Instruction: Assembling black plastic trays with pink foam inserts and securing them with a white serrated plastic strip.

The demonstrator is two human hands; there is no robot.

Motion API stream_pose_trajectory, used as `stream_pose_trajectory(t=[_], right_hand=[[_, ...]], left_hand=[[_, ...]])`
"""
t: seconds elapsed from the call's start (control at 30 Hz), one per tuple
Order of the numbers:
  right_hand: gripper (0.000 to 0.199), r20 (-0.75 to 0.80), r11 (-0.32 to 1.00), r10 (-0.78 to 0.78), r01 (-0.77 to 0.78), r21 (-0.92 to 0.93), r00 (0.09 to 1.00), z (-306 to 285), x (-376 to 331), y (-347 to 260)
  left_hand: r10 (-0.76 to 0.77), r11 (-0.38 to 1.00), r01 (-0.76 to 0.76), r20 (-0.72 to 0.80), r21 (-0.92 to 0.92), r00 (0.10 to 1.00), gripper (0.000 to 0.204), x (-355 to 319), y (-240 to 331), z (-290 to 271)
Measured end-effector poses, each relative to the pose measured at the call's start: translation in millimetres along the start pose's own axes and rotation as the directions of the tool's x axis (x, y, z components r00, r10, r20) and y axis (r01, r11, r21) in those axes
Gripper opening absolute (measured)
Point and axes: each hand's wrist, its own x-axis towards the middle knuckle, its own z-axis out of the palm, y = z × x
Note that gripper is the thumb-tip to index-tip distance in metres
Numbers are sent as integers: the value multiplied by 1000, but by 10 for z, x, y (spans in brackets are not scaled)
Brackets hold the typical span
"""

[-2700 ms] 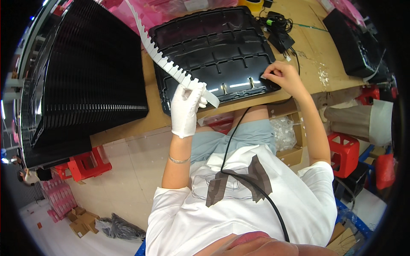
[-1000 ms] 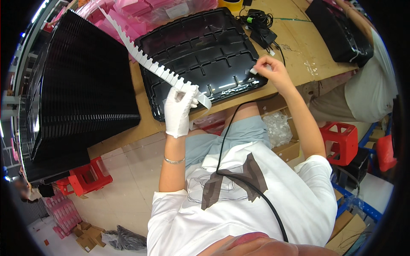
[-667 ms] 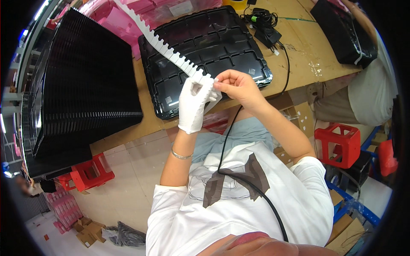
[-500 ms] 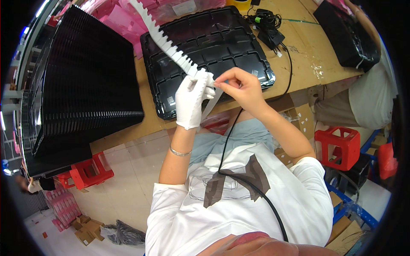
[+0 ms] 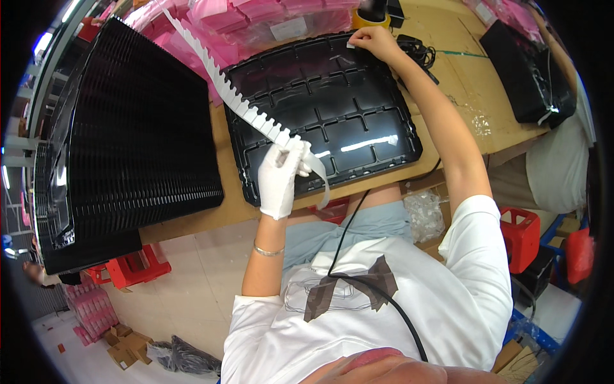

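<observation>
1. Seen from above at a tan wooden workbench: left hand in a white glove, closed around the lower end of a long white notched strip of backing paper, just left of frame centre.
2. Strip running diagonally from the gloved fist up toward the upper left of the frame, crossing the left edge of a large black moulded plastic tray; loose tail of the strip curling down past the fingers, over the tray's near rim.
3. Right hand, bare, stretched to the tray's far edge at top centre, fingertips pinched on a small white label touching the tray rim.
4. Tray lying flat on the bench at upper centre, ribbed compartments glinting under the lights.
5. Tall stack of black ribbed trays filling the left side of the frame, just beside the single tray.
6. Pile of pink plastic bags along the top edge, behind the tray.
7. Black cable coiled near the right hand; another black tray at upper right.
8. Red plastic stools on the floor, lower left.
</observation>
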Motion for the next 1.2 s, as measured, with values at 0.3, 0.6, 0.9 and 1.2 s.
stream_pose_trajectory(t=[0.3, 0.6, 0.9, 1.2], right_hand=[[17, 156, 973, 34, 3, -231, 987, 118, 335, 22], [18, 122, 967, 89, -56, -249, 989, 36, 261, 12], [15, 111, 941, 206, -166, -295, 972, 63, 212, -275], [18, 204, 993, 114, -115, -6, 972, -152, -16, -377]], left_hand=[[-85, 994, 86, 28, -68, 996, 23, 54, 16, -161], [-89, 993, 90, 16, -81, 996, 29, -2, 53, -101], [-22, 995, 26, 43, -98, 999, 21, -93, 118, -112], [0, 998, 3, 55, -59, 998, 26, -50, 4, -166]])
